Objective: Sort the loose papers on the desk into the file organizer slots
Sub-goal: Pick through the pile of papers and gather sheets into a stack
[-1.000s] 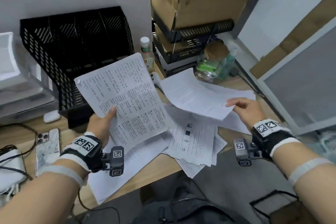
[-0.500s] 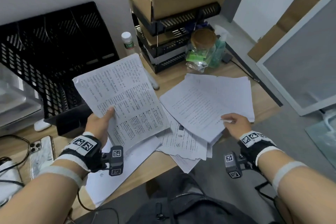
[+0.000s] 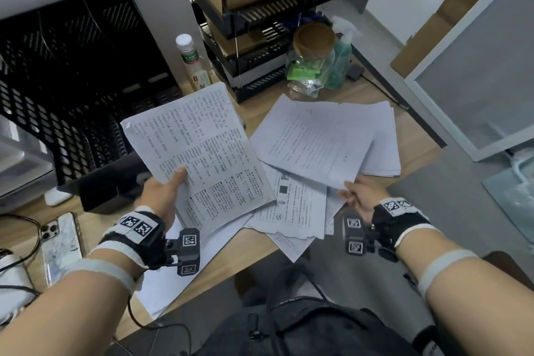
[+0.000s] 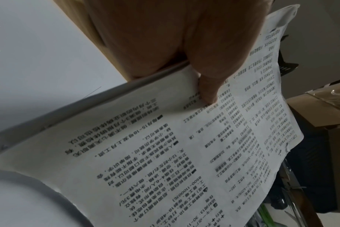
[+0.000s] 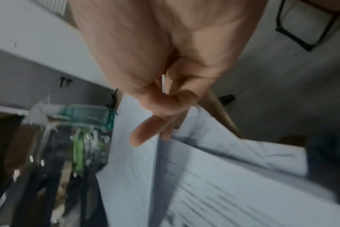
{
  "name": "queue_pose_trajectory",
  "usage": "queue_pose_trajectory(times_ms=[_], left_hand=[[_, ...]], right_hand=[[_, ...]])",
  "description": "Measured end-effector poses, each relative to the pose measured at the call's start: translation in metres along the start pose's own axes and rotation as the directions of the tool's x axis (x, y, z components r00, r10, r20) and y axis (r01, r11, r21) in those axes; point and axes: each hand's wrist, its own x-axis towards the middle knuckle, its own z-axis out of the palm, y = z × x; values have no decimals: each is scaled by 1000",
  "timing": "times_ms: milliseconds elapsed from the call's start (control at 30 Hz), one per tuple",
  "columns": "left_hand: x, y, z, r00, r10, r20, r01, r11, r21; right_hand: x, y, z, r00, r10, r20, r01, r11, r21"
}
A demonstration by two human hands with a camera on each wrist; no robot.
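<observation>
My left hand (image 3: pixel 166 189) grips a densely printed sheet (image 3: pixel 199 153) by its left edge, thumb on top, and holds it tilted above the desk (image 3: pixel 231 248) in front of the black mesh file organizer (image 3: pixel 72 89). The left wrist view shows the thumb (image 4: pixel 208 86) pressed on that sheet (image 4: pixel 184 153). My right hand (image 3: pixel 357 196) pinches the near corner of a lightly printed sheet (image 3: pixel 312 139) that lies on the loose pile of papers (image 3: pixel 294 205). In the blurred right wrist view, the paper's edge (image 5: pixel 136 169) sits between the curled fingers (image 5: pixel 145 135).
A phone (image 3: pixel 60 243) and cables lie at the left. A white-capped bottle (image 3: pixel 190 63), stacked black trays under a cardboard box (image 3: pixel 260 23), a cork-lidded jar (image 3: pixel 312 58) and a spray bottle (image 3: pixel 342 55) stand behind the papers. A dark backpack (image 3: pixel 289 326) sits below the desk's edge.
My right hand brought its raised sheet down onto the pile and drew back toward the near edge. The left hand kept its sheet in place.
</observation>
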Motion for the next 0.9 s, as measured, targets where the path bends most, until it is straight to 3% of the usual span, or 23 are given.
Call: queue_pose_trajectory(times_ms=[67,133,200,267,300,367,500,633,900], left_hand=[[1,-1,1,1000,-7,11,7,1000,0],[1,-3,2,999,-21,28,21,1000,10],[1,-5,4,999,-34,42,33,999,21],[0,-8,7,997,-45,70,42,998,43],[0,-10,9,995,-55,88,50,997,57],[0,-13,11,989,-78,122,67,994,90],[0,-21,11,979,-113,171,90,987,137],[0,-25,7,974,-132,185,104,983,153],[2,-12,4,976,-135,168,116,986,121]], right_hand=[[2,-8,-3,998,-58,-30,64,960,274],[-5,-6,-4,998,-45,-31,53,939,339],[-13,8,-3,994,-6,-114,5,1000,-6],[-19,30,0,984,36,-174,-94,936,-339],[-20,41,2,985,71,-158,-129,908,-398],[-22,57,9,989,73,-125,-120,897,-425],[-23,62,21,977,-169,-128,58,795,-604],[-31,54,22,957,-262,-126,98,698,-709],[-65,5,24,856,-518,-10,263,452,-852]])
